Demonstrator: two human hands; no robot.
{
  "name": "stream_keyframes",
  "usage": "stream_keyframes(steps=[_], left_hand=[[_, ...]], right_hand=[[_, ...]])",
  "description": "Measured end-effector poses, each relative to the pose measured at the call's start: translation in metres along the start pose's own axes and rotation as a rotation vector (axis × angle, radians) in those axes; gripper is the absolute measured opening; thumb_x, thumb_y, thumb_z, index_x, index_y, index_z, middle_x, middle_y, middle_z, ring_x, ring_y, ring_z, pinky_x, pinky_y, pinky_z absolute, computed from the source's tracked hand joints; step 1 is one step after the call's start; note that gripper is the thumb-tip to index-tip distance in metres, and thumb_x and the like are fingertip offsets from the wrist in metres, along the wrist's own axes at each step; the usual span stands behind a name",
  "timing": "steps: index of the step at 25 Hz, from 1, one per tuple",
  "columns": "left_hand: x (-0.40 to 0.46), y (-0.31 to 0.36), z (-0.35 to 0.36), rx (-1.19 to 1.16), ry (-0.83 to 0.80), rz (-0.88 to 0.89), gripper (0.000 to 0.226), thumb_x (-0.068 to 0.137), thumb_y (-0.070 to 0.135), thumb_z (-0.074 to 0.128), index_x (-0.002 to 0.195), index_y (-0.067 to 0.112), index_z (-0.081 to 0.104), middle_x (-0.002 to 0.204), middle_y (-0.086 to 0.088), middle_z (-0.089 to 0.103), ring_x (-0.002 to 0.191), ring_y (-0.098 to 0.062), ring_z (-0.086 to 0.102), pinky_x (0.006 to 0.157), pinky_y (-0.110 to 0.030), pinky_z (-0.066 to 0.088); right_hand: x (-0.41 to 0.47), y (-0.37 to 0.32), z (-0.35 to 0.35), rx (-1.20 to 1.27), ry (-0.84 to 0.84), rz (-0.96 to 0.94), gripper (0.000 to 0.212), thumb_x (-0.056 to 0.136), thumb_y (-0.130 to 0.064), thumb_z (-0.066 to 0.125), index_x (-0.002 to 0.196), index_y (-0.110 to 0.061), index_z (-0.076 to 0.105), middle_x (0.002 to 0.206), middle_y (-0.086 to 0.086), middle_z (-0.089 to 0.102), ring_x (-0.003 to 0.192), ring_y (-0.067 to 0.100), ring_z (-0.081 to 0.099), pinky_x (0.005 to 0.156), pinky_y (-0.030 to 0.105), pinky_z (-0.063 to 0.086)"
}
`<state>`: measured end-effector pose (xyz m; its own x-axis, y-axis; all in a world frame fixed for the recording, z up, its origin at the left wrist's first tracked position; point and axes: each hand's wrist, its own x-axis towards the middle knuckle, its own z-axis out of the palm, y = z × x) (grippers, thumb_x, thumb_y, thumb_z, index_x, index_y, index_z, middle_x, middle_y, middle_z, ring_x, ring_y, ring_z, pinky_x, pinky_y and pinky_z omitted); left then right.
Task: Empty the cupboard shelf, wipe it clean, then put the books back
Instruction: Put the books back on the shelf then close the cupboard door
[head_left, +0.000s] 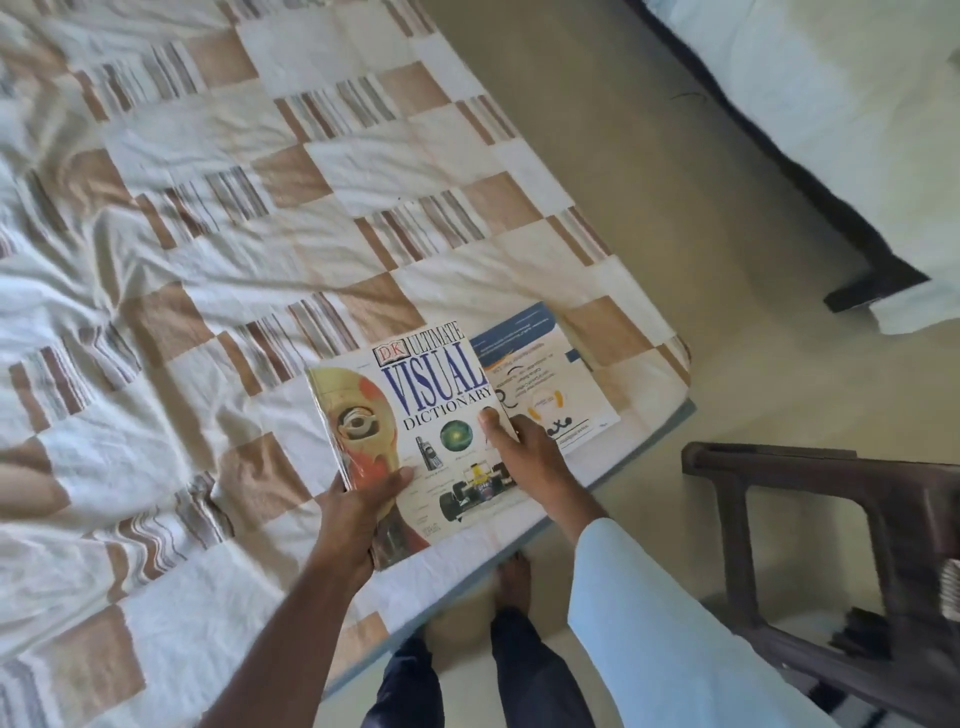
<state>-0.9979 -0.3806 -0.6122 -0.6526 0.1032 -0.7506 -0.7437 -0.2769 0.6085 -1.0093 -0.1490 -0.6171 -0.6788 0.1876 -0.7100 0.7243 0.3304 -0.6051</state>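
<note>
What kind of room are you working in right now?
Most likely a bedroom. Both hands, left and right, hold a book over a bed with a checked sheet; a second bed stands across the floor, and a chair is nearby.

A: Location type?

B: Domestic bedroom. Primary indicator: a bed (208, 234) covered by a rumpled patchwork sheet (322, 171) in white, tan and striped squares, mattress edge exposed at the near corner.

A: Secondary indicators?

B: A second bed (831, 104) on a dark frame, upper right, across a plain beige floor (649, 218). A dark brown chair (857, 545) stands just beside the first bed. Bare feet on the floor. Books (545, 374) lie on the sheet, not on shelving.
</note>
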Motion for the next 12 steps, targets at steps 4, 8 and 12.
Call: stream_keyframes(steps=[4, 8, 12], left_hand=[[-0.059, 0.048, 0.056, 0.232, -0.194, 0.159, 0.072, 0.061, 0.013, 0.090, 0.125, 0.004, 0.059, 0.117, -0.020, 0.072, 0.101, -0.043, 0.071, 0.066, -0.047, 0.062], [-0.126, 0.083, 0.138, 0.381, -0.432, 0.347, 0.060, 0.068, -0.004, 0.086, 0.121, 0.005, 0.059, 0.112, -0.015, 0.075, 0.097, -0.038, 0.073, 0.070, -0.045, 0.062], [-0.213, 0.101, 0.215, 0.476, -0.690, 0.557, 0.039, 0.088, 0.024, 0.076, 0.121, 0.010, 0.062, 0.105, -0.006, 0.077, 0.097, -0.029, 0.074, 0.066, -0.027, 0.060]], right_hand=[[-0.066, -0.028, -0.068, 0.145, 0.021, 0.013, 0.098, 0.062, -0.100, 0.049, 0.127, -0.029, 0.066, 0.122, -0.008, 0.070, 0.116, 0.017, 0.063, 0.106, 0.048, 0.047], [-0.170, -0.048, -0.121, 0.328, 0.485, -0.049, 0.092, 0.068, -0.097, 0.041, 0.128, -0.030, 0.063, 0.111, -0.009, 0.071, 0.100, 0.011, 0.068, 0.085, 0.028, 0.056], [-0.297, -0.045, -0.168, 0.438, 1.034, -0.084, 0.088, 0.070, -0.097, 0.036, 0.111, -0.027, 0.070, 0.101, -0.013, 0.072, 0.090, 0.007, 0.066, 0.069, 0.018, 0.047]])
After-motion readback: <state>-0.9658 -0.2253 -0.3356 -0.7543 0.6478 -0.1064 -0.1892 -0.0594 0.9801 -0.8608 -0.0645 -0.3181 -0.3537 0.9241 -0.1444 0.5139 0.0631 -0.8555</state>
